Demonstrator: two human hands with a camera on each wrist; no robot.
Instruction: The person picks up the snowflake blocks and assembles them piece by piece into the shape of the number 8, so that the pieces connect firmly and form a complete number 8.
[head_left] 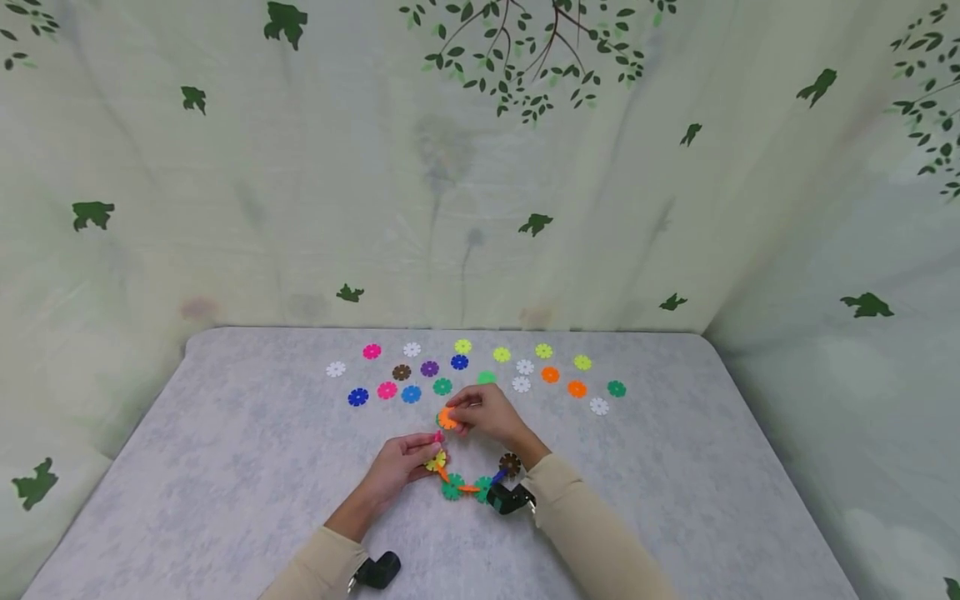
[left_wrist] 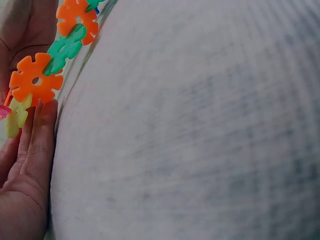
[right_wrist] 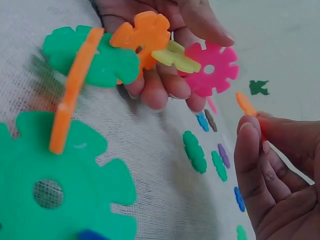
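Observation:
My left hand (head_left: 397,462) holds one end of a chain of notched plastic discs. Thumb and fingers are at its pink disc (right_wrist: 210,69) and yellow disc (right_wrist: 177,57). From there the chain curves over the table through an orange disc (left_wrist: 36,79), green discs (head_left: 452,487), another orange disc (right_wrist: 75,95) and a blue disc (head_left: 499,476) to a brown disc (head_left: 510,464). A loose orange disc (head_left: 447,417) is pinched between the thumb and fingers of my right hand (head_left: 491,412), just beyond the pink disc and apart from it.
Several loose notched discs lie spread across the far part of the grey table (head_left: 225,467), among them a purple disc (head_left: 430,368), a white disc (head_left: 599,407) and a dark green disc (head_left: 617,388). A leaf-printed curtain (head_left: 300,167) stands behind the table.

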